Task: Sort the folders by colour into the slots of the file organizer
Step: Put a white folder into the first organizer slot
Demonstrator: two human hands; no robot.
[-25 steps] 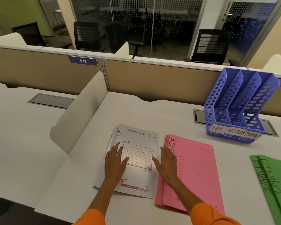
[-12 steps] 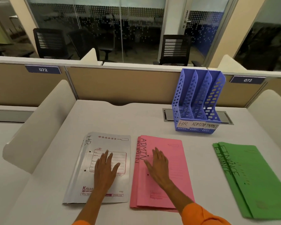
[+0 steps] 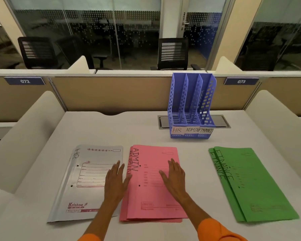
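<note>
Three folder stacks lie side by side on the desk: white folders marked HR at the left, pink folders marked ADMIN in the middle, green folders marked FINANCE at the right. Behind them stands a blue three-slot file organizer, its slots empty and labelled HR, ADMIN, FINANCE. My left hand lies flat with fingers apart over the white stack's right edge, touching the pink stack. Flat on the pink stack rests my right hand, holding nothing.
Pale side dividers flank the desk on both sides, and a tan partition closes the back. A cable hatch sits under and behind the organizer. Office chairs stand beyond the partition.
My view has swung right, bringing the organizer and green stack toward the centre. My left hand slid right to the white stack's edge; my right hand moved further right across the pink stack.
</note>
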